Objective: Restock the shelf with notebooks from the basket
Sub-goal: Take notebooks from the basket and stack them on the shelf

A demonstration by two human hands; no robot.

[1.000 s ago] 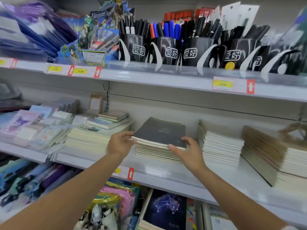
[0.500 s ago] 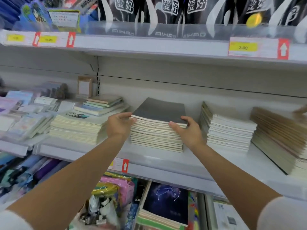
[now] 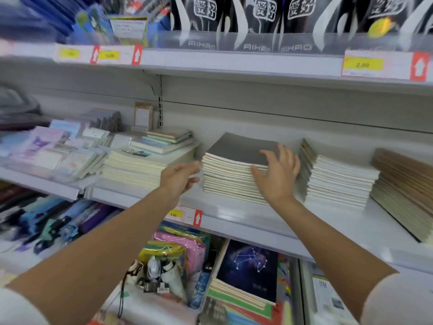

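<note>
A stack of grey-covered notebooks [image 3: 234,174] sits on the middle shelf [image 3: 257,214], between a cream stack [image 3: 136,167] and a white stack [image 3: 339,181]. The right hand [image 3: 277,177] lies open, fingers spread over the stack's front right corner. The left hand [image 3: 179,178] hovers open just beside its left edge (contact unclear).

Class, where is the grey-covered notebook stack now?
Head view: the grey-covered notebook stack sits on the middle shelf, between a cream-paged stack on the left and a white-paged stack on the right.
</note>
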